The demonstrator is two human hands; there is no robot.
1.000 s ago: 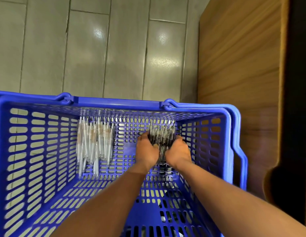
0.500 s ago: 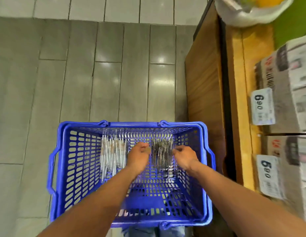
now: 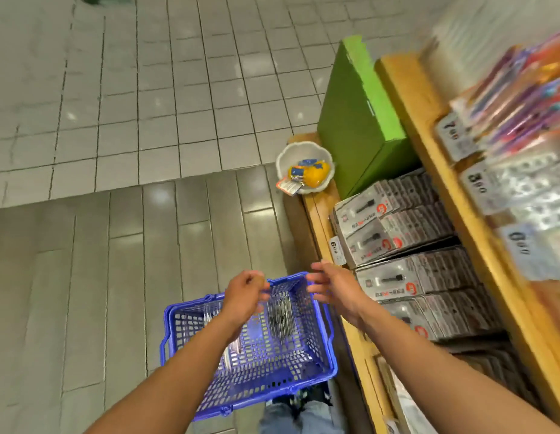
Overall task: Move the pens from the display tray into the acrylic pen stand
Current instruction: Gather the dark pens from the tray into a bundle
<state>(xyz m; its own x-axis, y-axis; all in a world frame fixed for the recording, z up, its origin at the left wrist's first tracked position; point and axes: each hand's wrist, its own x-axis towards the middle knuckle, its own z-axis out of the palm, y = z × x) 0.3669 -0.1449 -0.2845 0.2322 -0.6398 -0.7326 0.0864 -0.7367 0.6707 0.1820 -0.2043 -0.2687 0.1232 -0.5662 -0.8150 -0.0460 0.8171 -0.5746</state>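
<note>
Blue basket (image 3: pixel 241 380) on the floor holds 2 pen bundles: dark pens (image 3: pixel 281 317) right, clear pens (image 3: pixel 230 352) left, long axes running away from the person. Left hand (image 3: pixel 245 291) loosely curled, right hand (image 3: pixel 330 285) spread; both empty above the far rim. 0.5 s earlier both flanked the dark bundle inside; now lifted. Shelf (image 3: pixel 407 98) beyond; no stand visible.

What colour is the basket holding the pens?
Blue, a perforated plastic basket; seen in the head view.
</note>
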